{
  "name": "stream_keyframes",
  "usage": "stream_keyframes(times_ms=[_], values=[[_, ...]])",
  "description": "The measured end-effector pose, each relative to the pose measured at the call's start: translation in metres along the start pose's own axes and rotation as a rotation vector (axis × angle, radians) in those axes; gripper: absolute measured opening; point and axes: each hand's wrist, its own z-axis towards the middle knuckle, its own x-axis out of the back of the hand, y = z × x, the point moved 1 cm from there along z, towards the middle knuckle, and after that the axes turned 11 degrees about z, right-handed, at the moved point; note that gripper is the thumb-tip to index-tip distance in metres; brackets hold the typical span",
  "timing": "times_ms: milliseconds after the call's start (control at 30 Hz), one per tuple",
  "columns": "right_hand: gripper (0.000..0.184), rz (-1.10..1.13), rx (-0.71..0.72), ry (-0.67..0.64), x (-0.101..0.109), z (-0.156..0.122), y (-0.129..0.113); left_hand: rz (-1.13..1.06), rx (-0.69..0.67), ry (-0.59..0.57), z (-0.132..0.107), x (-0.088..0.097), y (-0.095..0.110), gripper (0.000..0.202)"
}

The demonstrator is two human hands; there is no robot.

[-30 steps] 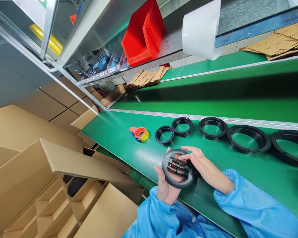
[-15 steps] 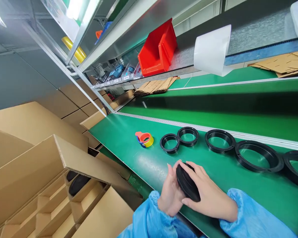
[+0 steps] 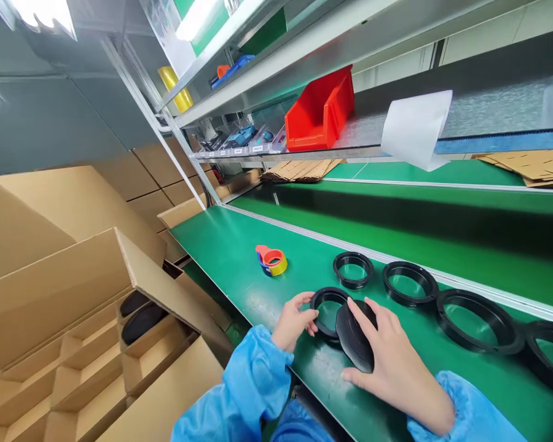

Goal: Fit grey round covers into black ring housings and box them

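My left hand (image 3: 294, 323) has its fingers and thumb closed on the left edge of a black ring (image 3: 330, 292) just above the green worktop. A black round cap-like disc (image 3: 356, 336), tilted on edge, is in my right hand (image 3: 391, 353). Its lower face is turned out of sight. The disc overlaps the ring's right side; I cannot tell whether they touch. Beyond my hands, a smaller-looking black ring (image 3: 353, 283) lies flat, with further black rings (image 3: 410, 301) in a row to the right.
A tape ring with a red, blue and yellow holder (image 3: 273, 263) lies on the green worktop (image 3: 225, 245). At left stands a divided carton (image 3: 124, 252) with black round pieces (image 3: 142, 323) in some cells. A red bin (image 3: 320, 113) and hanging paper (image 3: 415, 129) occupy the shelf.
My left hand has left the disc and moved onto a ring, which has come nearer from its place in the row. The disc stays in my right hand.
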Motion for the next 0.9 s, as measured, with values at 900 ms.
stream_keyframes(times_ms=[900], values=[[0.086,-0.331,0.409,0.12,-0.044,-0.023,0.017,-0.118,0.041,-0.078,-0.087,0.006,-0.044,0.032]])
